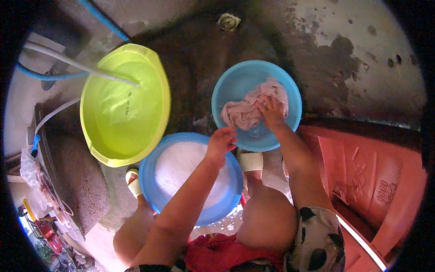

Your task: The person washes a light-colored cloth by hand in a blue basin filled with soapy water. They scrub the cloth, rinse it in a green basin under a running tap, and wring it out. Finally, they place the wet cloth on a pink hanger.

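A wrung-looking pale pink cloth lies in a round light-blue basin, which has a little water in it. My right hand rests on the cloth's right part with its fingers spread. Between that basin and a darker blue tub, my left hand hovers near both rims. Its fingers are slightly curled and apart, and nothing shows in them. White suds fill the darker blue tub, which stands between my legs, partly covered by my left forearm.
To the left, an oval yellow-green tub holds water, with a pale hose reaching into it. A blue hose passes behind. On the right stands a large red plastic container. A floor drain lies ahead on wet concrete.
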A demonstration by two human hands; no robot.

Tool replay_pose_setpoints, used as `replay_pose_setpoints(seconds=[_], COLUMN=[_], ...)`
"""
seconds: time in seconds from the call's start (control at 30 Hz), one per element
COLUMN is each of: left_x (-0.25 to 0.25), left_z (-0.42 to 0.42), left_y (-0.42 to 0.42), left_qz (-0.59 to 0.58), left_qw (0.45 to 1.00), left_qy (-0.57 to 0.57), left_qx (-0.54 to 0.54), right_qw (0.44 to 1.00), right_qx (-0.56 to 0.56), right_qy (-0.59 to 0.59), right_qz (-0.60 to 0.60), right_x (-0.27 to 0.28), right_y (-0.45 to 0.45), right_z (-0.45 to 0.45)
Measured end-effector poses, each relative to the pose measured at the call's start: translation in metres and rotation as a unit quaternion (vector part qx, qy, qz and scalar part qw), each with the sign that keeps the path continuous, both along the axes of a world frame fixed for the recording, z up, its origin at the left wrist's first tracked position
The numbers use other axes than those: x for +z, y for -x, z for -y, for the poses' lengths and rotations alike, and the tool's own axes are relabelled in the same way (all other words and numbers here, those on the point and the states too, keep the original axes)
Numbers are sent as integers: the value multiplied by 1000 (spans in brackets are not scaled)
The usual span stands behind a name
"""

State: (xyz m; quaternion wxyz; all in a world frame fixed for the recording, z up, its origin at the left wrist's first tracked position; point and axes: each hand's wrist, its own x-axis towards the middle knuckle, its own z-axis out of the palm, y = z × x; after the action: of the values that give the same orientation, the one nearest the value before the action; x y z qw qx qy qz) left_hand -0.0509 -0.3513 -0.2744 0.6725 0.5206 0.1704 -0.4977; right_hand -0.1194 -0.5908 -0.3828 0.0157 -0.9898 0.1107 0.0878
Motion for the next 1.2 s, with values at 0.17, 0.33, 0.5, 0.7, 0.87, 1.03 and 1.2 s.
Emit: replay_pose_setpoints(seconds=[0.17,0.33,0.5,0.7,0.87,1.03,1.2], left_x=[-10,-18,-16,-15,-22,-28,-33], left_z=[17,29,33,26,30,24,22], left_y=[0,2,4,7,15,10,8], left_qz=[-51,-56,-86,-99,-120,-123,-115], left_qw=[998,994,992,991,987,985,986], left_qy=[44,90,73,57,71,83,79], left_qx=[22,40,60,66,75,86,94], right_qw=[995,980,983,996,953,992,748], right_qx=[38,114,-185,54,-119,-89,-466], right_qy=[-58,-165,14,-19,-117,-87,-379], right_qz=[-70,2,-17,-68,254,-10,282], right_x=[-36,-24,-22,-4,-41,9,-50], right_y=[8,9,9,17,30,15,10], right_z=[-31,12,-36,-6,-28,-32,-11])
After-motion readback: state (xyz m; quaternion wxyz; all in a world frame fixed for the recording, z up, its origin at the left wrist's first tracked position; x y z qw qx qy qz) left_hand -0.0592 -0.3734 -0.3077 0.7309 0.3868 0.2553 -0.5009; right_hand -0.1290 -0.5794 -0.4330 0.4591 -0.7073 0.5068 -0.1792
